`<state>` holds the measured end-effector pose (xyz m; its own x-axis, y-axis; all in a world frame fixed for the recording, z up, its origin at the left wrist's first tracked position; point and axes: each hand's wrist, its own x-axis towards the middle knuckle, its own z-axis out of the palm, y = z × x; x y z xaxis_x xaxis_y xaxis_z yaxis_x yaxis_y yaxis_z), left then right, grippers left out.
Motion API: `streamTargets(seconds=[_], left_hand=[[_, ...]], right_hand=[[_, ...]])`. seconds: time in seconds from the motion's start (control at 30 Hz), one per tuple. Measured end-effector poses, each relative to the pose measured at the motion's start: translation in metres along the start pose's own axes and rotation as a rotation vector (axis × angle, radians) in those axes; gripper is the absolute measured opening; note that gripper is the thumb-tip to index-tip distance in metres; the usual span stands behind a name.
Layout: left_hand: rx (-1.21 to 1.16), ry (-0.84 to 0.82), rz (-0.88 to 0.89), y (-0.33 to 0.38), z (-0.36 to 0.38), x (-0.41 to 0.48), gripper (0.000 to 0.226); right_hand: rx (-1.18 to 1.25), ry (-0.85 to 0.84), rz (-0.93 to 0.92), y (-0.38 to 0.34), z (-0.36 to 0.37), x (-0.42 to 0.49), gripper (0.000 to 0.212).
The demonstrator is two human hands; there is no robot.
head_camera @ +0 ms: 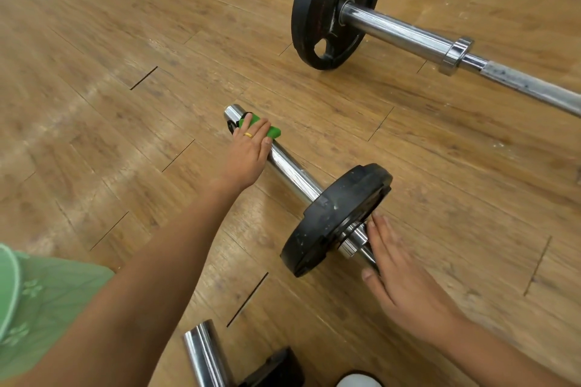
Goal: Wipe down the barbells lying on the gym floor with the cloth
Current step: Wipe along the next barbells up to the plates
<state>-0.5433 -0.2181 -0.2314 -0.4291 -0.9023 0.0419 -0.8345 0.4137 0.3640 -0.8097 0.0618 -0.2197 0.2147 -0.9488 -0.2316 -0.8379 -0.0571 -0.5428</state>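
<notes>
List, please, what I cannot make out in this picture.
Head view:
- Cloth: mostly under the left hand, so its size is unclear.
- Near bar: past its plate, it is covered by the right hand.
- Far bar: cut off by the right edge.
- Chrome tube: cut off by the bottom edge.

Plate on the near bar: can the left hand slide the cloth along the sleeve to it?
Probably yes. The left hand holds the cloth on the sleeve near its end; from there the sleeve is bare up to the plate.
</notes>
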Motion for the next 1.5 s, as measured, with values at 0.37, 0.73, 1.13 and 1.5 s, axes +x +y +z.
streamTargets(seconds=[0.37,0.73,1.13,1.5], left_hand=[[0.043,-0.019,0.0,0.006,-0.001,0.002,0.057],[0.091,-0.018,-0.046,0.003,-0.002,0.013,0.056],[0.112,-0.019,-0.05,-0.013,-0.006,0.012,0.048],[0.054,-0.007,-0.17,0.002,-0.004,-0.004,0.048]], right_hand=[[-0.077,-0.052,0.004,0.001,-0.001,-0.001,0.072],[-0.1,-0.036,-0.007,0.0,0.005,-0.003,0.075],[-0.085,-0.044,-0.021,-0.005,0.005,-0.005,0.072],[-0.052,-0.001,-0.078,-0.014,0.014,-0.009,0.077]])
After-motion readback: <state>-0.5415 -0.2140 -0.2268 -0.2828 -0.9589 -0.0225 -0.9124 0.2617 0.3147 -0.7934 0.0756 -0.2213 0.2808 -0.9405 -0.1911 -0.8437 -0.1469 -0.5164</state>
